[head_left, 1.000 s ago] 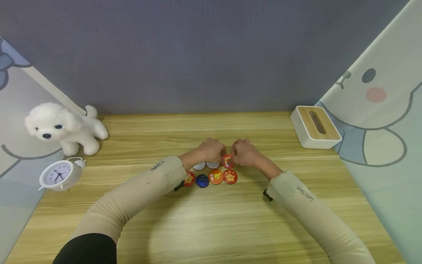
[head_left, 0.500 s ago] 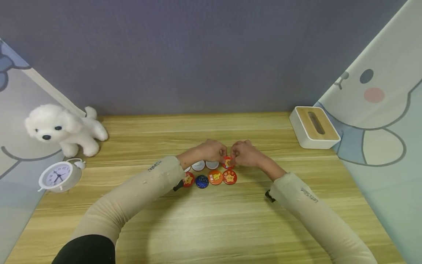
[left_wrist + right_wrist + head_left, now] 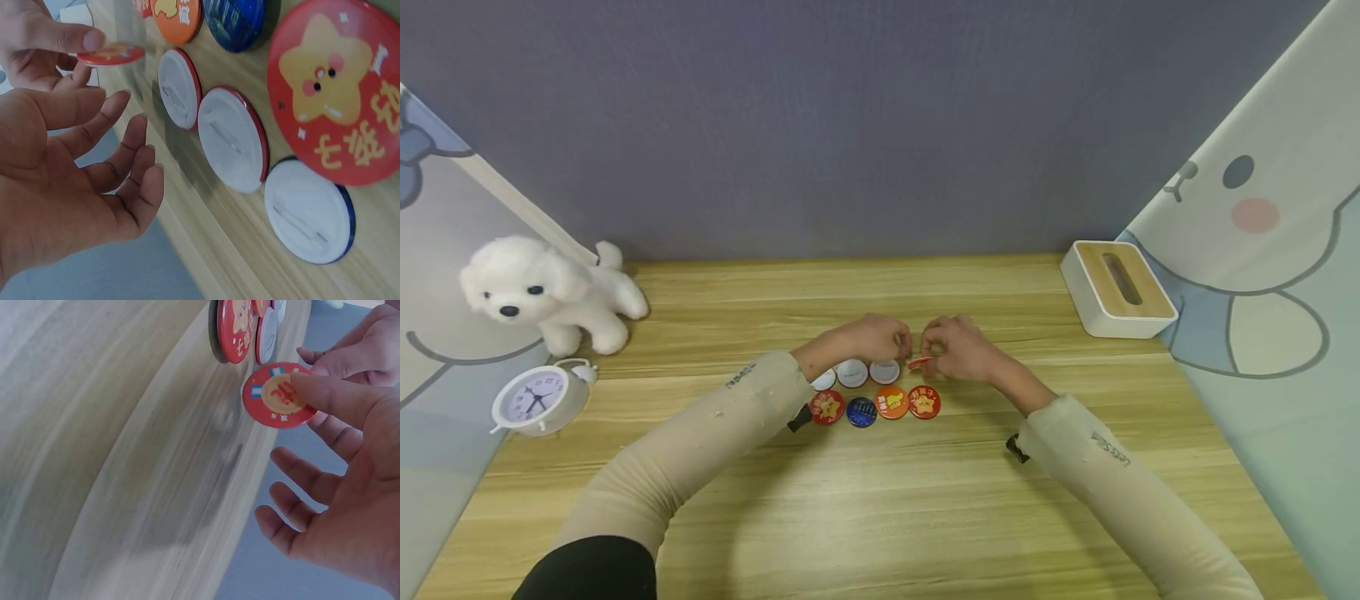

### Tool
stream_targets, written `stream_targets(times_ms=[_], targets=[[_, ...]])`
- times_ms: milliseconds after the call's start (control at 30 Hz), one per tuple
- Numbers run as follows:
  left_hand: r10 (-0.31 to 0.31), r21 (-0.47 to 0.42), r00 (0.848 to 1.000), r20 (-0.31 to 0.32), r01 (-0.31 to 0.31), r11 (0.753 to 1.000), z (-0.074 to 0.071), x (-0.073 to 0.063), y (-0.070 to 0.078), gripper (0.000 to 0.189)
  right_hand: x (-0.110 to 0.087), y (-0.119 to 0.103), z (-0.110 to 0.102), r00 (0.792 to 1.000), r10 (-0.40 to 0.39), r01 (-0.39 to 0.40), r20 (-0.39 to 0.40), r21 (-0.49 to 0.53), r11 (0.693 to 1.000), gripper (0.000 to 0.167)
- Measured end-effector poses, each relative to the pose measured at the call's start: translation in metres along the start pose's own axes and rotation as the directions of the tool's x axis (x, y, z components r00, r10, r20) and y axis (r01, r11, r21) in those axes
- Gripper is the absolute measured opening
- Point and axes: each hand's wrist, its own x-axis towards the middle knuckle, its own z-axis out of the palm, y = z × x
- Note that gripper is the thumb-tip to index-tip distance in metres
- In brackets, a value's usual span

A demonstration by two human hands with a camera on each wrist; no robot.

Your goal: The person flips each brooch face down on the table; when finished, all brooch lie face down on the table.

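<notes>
My right hand [image 3: 958, 348] pinches a red button badge [image 3: 264, 407] between thumb and finger, its printed face showing in the right wrist view and its edge in the head view. Beside it, my left hand [image 3: 874, 338] holds nothing; its fingers are loosely bent in the left wrist view. Below the hands lies a row of face-up badges: a red star badge [image 3: 827, 407], a blue badge [image 3: 861, 412], an orange badge [image 3: 892, 402] and another red star badge [image 3: 924, 402]. Behind them, white-backed badges [image 3: 852, 373] lie face down, pins visible [image 3: 228, 137].
The badges lie on a wood-grain table [image 3: 865, 517]. At the left stand a white plush dog [image 3: 561, 292] and a white alarm clock [image 3: 540, 400]. A tissue box [image 3: 1118, 287] with a wooden lid sits at the back right, before a grey wall [image 3: 850, 125].
The red badge between the hands has turned from face-up to nearly edge-on. My left hand has let go of it and moved slightly left; my right hand holds it alone.
</notes>
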Motion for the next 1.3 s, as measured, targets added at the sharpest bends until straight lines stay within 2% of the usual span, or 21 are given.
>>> stream_targets(times_ms=[133,267,400,533,700,933,1067,1167,1300], targets=[[-0.035,0.005,0.999,-0.029,0.035,0.999,-0.001,0.0,-0.002,0.026,-0.002,-0.002,-0.001,0.998,-0.04,0.038,-0.057,-0.025,0.999,0.009],[-0.044,-0.001,0.998,-0.034,0.044,0.999,-0.001,0.001,-0.003,0.027,-0.004,-0.002,-0.002,0.989,-0.067,0.069,-0.129,0.01,0.998,0.012],[-0.033,-0.038,0.999,-0.019,0.033,0.999,0.0,0.002,-0.005,0.031,-0.006,-0.002,-0.001,0.98,-0.085,0.095,-0.181,0.047,0.994,0.013],[-0.032,-0.115,0.999,0.013,0.033,0.993,0.0,0.002,-0.006,0.036,-0.007,-0.002,-0.001,0.969,-0.111,0.123,-0.222,0.04,0.992,0.011],[0.003,-0.25,0.999,0.054,0.011,0.968,-0.001,0.004,-0.008,0.035,-0.007,-0.003,-0.002,0.957,-0.133,0.145,-0.259,0.026,0.989,0.01],[0.05,-0.363,0.998,0.048,-0.029,0.931,-0.004,0.003,-0.011,0.025,-0.008,-0.004,-0.002,0.954,-0.138,0.148,-0.267,0.016,0.989,0.014],[0.032,-0.407,0.998,0.056,-0.006,0.913,-0.006,0.003,-0.013,0.024,-0.007,-0.002,-0.002,0.953,-0.139,0.148,-0.27,0.013,0.989,0.016],[-0.004,-0.428,1.0,0.024,0.014,0.904,-0.007,0.004,-0.014,0.025,-0.007,-0.001,-0.001,0.951,-0.126,0.138,-0.281,0.025,0.99,0.017],[-0.046,-0.464,0.999,-0.021,0.031,0.886,-0.008,0.003,-0.013,0.026,-0.007,-0.001,-0.002,0.958,-0.046,0.064,-0.283,0.055,0.996,0.025]])
